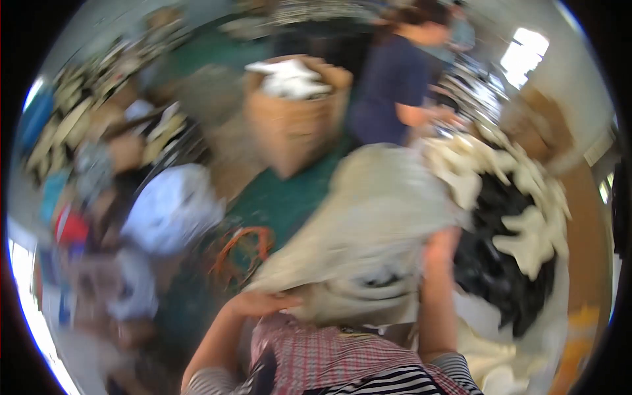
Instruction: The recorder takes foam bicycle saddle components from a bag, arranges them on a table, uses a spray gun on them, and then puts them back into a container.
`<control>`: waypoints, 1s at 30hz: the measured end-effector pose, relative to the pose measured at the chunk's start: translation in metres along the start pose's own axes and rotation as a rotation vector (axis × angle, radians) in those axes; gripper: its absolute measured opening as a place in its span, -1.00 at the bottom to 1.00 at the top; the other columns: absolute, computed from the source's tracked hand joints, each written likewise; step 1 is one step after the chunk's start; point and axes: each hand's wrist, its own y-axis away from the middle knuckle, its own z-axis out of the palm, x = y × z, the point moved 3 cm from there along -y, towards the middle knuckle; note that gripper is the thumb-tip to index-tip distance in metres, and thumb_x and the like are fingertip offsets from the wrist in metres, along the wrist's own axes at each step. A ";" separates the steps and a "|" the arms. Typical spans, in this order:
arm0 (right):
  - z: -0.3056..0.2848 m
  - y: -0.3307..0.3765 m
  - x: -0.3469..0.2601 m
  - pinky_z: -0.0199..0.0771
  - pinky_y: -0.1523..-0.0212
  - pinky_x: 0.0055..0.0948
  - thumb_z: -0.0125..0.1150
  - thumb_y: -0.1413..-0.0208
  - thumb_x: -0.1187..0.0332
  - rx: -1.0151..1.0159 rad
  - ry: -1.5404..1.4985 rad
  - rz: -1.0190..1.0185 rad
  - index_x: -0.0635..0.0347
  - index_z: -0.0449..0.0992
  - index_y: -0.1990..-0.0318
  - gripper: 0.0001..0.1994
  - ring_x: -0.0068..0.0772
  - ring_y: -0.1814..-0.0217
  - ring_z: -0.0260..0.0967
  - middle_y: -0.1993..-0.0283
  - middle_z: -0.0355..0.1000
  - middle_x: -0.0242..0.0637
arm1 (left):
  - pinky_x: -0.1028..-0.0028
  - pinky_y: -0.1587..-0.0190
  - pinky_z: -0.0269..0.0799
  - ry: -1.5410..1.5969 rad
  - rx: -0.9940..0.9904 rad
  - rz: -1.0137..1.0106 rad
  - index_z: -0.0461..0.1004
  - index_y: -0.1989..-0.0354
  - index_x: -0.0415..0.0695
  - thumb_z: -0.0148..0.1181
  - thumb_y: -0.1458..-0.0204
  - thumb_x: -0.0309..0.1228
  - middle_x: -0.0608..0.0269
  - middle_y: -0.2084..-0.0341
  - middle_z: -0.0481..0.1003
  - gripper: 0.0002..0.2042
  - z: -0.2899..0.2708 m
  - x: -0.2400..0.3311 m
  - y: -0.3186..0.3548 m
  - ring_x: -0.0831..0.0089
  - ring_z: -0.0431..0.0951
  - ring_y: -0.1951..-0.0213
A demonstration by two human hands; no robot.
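Observation:
A large pale beige sack [368,217] is held up in front of my body, bulging and smeared by motion. My left hand [266,303] grips its lower left edge, close to my checked apron. On the sack's right side is my right hand [442,236], arm stretched forward, holding the material; its fingertips are blurred and partly hidden. Some dark folds show low on the sack. Just right of my right hand lies a heap of cream soft pieces [526,237] and black soft pieces [494,257] on a table.
Ahead stands a brown carton [283,125] with white material on top. A person in a dark blue shirt [392,85] works beside the table. On the floor at left are a white bundle [172,207], orange cord [243,247] and a blurred pile of goods [105,118].

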 end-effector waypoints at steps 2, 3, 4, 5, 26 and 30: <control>-0.022 -0.029 -0.010 0.44 0.02 -0.29 -0.12 -0.14 0.34 -0.057 -0.075 -0.143 0.30 0.43 0.05 -0.68 -0.25 0.09 0.41 0.07 0.43 -0.16 | 0.39 -0.05 0.30 0.018 -0.098 0.176 0.27 -0.14 -0.16 0.23 0.04 -0.13 0.15 -0.05 0.35 -0.41 -0.023 0.015 0.041 0.37 0.35 -0.05; -0.017 -0.029 -0.018 0.41 -0.02 -0.28 -0.18 -0.18 0.31 -0.183 -0.165 -0.156 0.31 0.37 -0.03 -0.64 -0.25 -0.02 0.35 -0.04 0.36 -0.16 | 0.34 -0.07 0.29 0.157 -0.148 0.229 0.25 -0.14 -0.21 0.26 0.05 -0.22 0.14 -0.09 0.30 -0.41 -0.035 0.017 0.059 0.38 0.30 -0.09; -0.002 -0.009 -0.019 0.35 -0.09 -0.28 -0.16 -0.18 0.31 -0.343 -0.516 0.057 0.27 0.31 -0.10 -0.63 -0.25 -0.12 0.27 -0.14 0.27 -0.16 | 0.31 -0.07 0.28 0.383 0.051 0.420 0.20 -0.18 -0.17 0.27 0.08 -0.15 0.13 -0.12 0.26 -0.34 -0.049 0.015 0.070 0.35 0.28 -0.11; 0.006 -0.006 -0.006 0.35 -0.09 -0.28 -0.16 -0.18 0.31 -0.364 -0.507 0.086 0.27 0.31 -0.10 -0.63 -0.25 -0.12 0.27 -0.14 0.27 -0.16 | 0.27 -0.07 0.27 0.593 0.254 0.612 0.15 -0.22 -0.14 0.28 0.11 -0.09 0.13 -0.16 0.22 -0.27 -0.065 0.012 0.080 0.33 0.26 -0.13; 0.249 0.006 0.124 -0.02 -0.27 -0.27 0.19 0.00 0.21 -1.081 0.438 -0.439 0.30 0.15 -0.19 -0.37 -0.26 -0.24 0.11 -0.24 0.13 -0.11 | 0.19 0.06 0.45 1.569 0.504 0.483 0.32 -0.04 -0.30 -0.03 0.11 -0.29 -0.04 0.14 0.47 -0.49 -0.143 -0.006 0.028 0.11 0.53 0.18; 0.271 -0.062 0.180 0.05 -0.24 -0.28 0.20 -0.01 0.18 -1.200 0.501 -0.451 0.29 0.15 -0.20 -0.36 -0.24 -0.22 0.14 -0.24 0.14 -0.10 | 0.22 0.09 0.47 1.497 0.293 0.579 0.29 -0.06 -0.30 0.13 0.28 -0.48 -0.03 0.14 0.47 -0.43 -0.147 0.042 -0.037 0.12 0.53 0.19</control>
